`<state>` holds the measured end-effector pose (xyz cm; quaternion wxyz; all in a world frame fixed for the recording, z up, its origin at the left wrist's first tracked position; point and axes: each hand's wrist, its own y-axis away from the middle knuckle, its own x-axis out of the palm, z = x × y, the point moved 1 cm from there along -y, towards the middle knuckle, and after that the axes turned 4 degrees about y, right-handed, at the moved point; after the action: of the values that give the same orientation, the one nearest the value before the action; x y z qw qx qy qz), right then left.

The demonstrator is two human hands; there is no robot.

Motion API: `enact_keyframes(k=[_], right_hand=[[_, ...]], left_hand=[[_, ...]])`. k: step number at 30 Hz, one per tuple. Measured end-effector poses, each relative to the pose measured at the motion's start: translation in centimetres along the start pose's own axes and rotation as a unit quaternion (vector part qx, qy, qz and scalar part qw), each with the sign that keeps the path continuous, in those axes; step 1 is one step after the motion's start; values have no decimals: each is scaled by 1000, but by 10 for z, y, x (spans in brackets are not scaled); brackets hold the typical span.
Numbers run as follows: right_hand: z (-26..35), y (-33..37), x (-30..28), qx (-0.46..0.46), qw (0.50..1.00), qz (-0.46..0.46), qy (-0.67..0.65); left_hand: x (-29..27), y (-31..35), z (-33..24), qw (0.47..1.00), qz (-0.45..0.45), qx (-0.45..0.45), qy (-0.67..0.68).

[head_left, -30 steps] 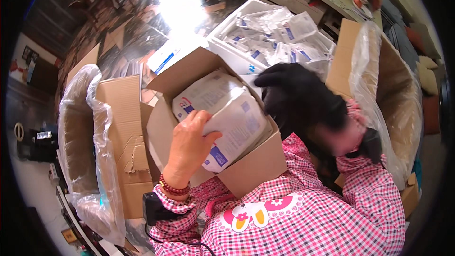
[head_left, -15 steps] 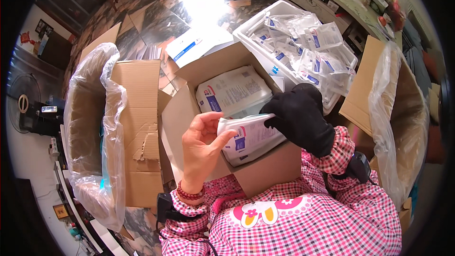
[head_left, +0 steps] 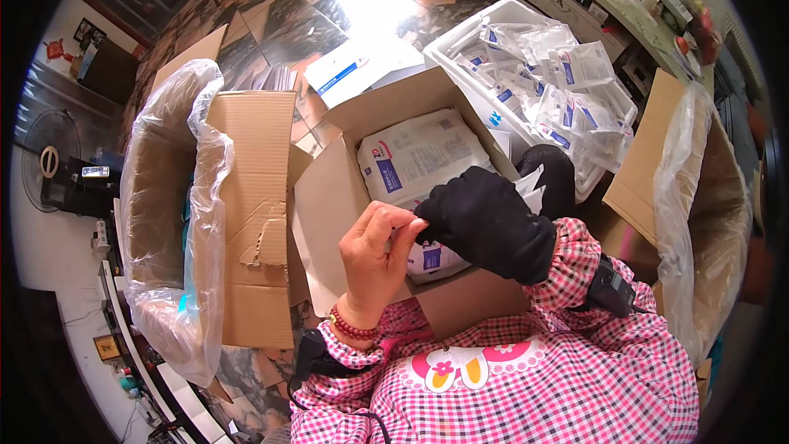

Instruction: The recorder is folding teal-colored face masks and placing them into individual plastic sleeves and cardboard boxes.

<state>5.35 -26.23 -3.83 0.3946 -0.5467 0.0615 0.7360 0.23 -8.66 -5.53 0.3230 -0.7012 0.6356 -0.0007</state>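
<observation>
Looks partway, with loose packets (head_left: 567, 74) in foam box (head_left: 472, 100) and white packs (head_left: 427, 148) remaining in open carton (head_left: 325, 222), pinching left hand (head_left: 374, 247) closed against curled, gloved right hand (head_left: 493, 222), can't tell if gripping anything.

- Far packet (head_left: 423, 152): plump white plastic, sealed-looking, a blue panel and pink mark toward its left end; lies flat, mid-frame.
- Near packet (head_left: 432, 261): white with blue and pink print, just below centre, largely hidden.
- Cardboard carton (head_left: 472, 302): open-topped, flaps spread, both packets inside, centre.
- White pointed piece (head_left: 531, 187): right of centre, mostly covered.
</observation>
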Motion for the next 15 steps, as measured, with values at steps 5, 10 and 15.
enact_keyframes(k=[5, 10, 15], right_hand=[[6, 6, -3, -55, 997, -36, 32], [15, 8, -3, -103, 974, -141, 148], [43, 9, -30, -184, 963, -98, 171]], left_hand=[[6, 8, 5, 984, -15, -68, 165], [16, 4, -7, 909, -42, -210, 357], [13, -15, 11, 925, -102, -267, 252]])
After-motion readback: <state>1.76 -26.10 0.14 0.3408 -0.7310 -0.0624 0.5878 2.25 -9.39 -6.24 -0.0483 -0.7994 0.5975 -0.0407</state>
